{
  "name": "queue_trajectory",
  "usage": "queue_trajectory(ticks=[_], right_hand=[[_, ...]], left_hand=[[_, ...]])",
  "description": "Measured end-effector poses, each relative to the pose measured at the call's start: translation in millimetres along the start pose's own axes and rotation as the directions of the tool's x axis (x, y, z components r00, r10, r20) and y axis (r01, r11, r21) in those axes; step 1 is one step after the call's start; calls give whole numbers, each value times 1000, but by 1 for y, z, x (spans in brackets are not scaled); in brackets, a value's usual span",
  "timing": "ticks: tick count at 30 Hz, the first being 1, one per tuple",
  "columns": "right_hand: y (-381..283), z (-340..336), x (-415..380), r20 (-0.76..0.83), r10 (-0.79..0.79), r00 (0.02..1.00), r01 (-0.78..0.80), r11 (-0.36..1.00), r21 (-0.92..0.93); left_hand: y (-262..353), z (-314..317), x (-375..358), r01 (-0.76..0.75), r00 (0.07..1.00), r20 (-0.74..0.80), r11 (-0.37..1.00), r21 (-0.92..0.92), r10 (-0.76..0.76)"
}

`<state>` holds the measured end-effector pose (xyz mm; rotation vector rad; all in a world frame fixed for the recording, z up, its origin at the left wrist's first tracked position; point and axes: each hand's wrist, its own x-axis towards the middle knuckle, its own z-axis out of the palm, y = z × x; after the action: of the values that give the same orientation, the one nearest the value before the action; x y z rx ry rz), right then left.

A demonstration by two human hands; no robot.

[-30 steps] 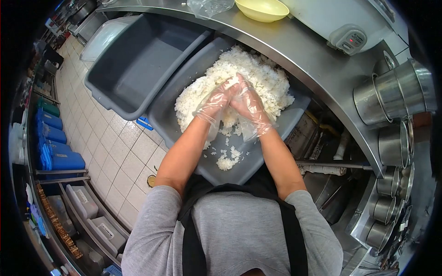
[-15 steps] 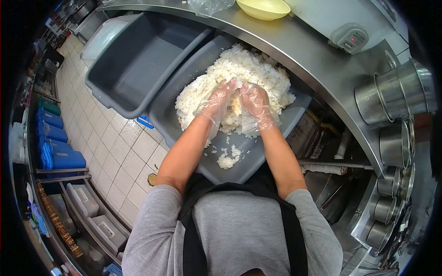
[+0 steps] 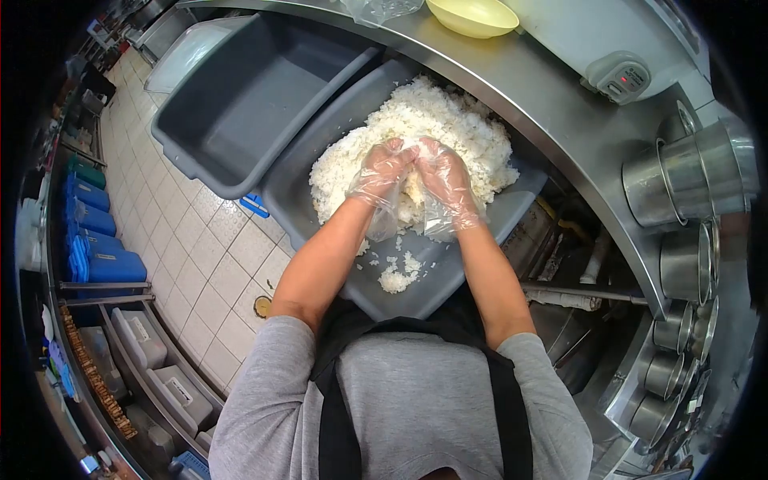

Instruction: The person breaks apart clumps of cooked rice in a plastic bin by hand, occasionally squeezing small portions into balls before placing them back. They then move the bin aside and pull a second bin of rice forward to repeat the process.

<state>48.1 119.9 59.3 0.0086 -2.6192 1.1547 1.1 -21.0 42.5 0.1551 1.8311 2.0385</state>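
Note:
A large mound of white rice (image 3: 472, 132) fills the back of a grey tub (image 3: 320, 232) in front of me. My left hand (image 3: 384, 170), in a clear plastic glove, is at the rice with its fingers curled. Beside it, my right hand (image 3: 444, 172), gloved the same way, is curled too, and the fingertips of both meet over the mound. What lies between the fingers is too small to make out. A small clump of rice (image 3: 394, 280) rests on the tub floor nearer my body.
An empty grey tub (image 3: 248, 96) adjoins on the left. A steel counter (image 3: 552, 112) curves behind and to the right, bearing a yellow bowl (image 3: 474, 16) and steel pots (image 3: 652, 184). Blue bins (image 3: 112, 268) stand at the far left, past the tiled floor (image 3: 192, 240).
My hands have shifted slightly, their fingers drawn a little closer together over the rice. The whole view has moved a little.

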Motion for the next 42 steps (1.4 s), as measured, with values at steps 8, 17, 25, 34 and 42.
queue_trajectory(ticks=[8, 17, 25, 34, 42], right_hand=[[45, 13, 10, -26, 263, 964, -221, 856, 468], [6, 11, -1, 102, -14, 995, 31, 985, -169], [6, -4, 5, 82, -33, 996, 34, 999, -10], [13, 2, 1, -7, 12, 1000, -11, 995, 103], [16, -11, 8, 96, 387, 917, -358, 693, 626]], left_hand=[[-2, 5, -7, -52, 996, -70, 997, 59, 57], [-9, 13, -11, -10, 996, 92, 998, -69, 16], [-10, 4, -1, -57, 988, 151, 994, 96, 42], [-1, 4, -2, 92, 995, -44, 984, 151, -87], [-3, 18, -5, 64, 995, -58, 977, -204, -77]])
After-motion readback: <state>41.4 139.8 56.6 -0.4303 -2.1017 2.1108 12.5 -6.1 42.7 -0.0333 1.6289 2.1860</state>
